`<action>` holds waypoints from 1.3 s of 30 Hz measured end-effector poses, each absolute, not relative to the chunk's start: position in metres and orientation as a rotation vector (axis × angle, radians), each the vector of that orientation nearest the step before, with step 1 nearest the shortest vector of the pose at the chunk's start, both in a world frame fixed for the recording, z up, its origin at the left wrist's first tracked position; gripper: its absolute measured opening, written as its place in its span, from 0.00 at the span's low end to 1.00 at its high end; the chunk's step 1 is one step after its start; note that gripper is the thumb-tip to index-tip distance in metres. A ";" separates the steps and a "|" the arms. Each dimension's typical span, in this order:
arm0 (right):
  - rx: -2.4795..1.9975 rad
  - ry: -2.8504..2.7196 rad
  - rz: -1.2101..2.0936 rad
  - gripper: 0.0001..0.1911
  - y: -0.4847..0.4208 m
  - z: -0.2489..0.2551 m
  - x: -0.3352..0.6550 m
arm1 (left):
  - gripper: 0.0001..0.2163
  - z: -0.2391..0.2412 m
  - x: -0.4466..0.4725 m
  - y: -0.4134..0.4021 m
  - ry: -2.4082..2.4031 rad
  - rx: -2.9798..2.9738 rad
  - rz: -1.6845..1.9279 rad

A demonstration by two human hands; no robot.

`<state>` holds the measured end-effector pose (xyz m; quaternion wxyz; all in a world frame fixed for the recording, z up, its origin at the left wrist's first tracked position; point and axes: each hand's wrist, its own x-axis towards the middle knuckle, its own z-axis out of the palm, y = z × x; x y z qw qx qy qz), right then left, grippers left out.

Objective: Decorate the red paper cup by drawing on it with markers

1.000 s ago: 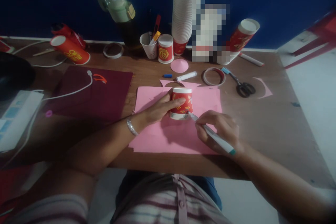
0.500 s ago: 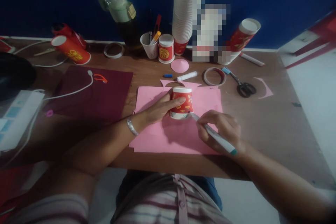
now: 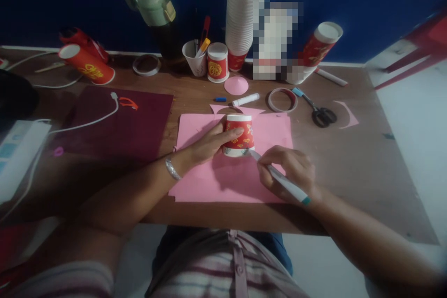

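Observation:
My left hand is wrapped round a red paper cup, thumb across its front. The cup has yellow patterns and a white lower band with small green marks. It stands over a pink sheet of paper. Pinched in my right hand is a white marker with a green end, slanting down to the right. The marker's tip meets the right side of the cup's lower band, or comes very close to it; I cannot tell which.
Behind the paper lie a white marker, a blue cap, a pink paper cone and a tape roll. Scissors rest at right. A tall cup stack stands by the wall; a power strip is at left.
The whole view has shifted slightly, so everything appears a little further left and up. My hands, the cup and the marker keep nearly the same positions relative to each other.

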<state>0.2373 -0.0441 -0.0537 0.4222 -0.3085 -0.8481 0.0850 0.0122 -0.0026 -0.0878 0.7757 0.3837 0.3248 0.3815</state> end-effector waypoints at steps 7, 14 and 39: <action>-0.753 -2.119 0.220 0.10 -0.044 -0.055 0.236 | 0.23 -0.085 0.012 -0.004 0.715 0.842 0.825; -0.744 -2.122 0.244 0.11 -0.045 -0.054 0.235 | 0.23 -0.085 0.011 -0.003 0.710 0.842 0.818; -0.994 -1.961 0.444 0.16 -0.027 -0.079 0.247 | 0.25 -0.087 0.008 -0.004 0.651 0.692 0.876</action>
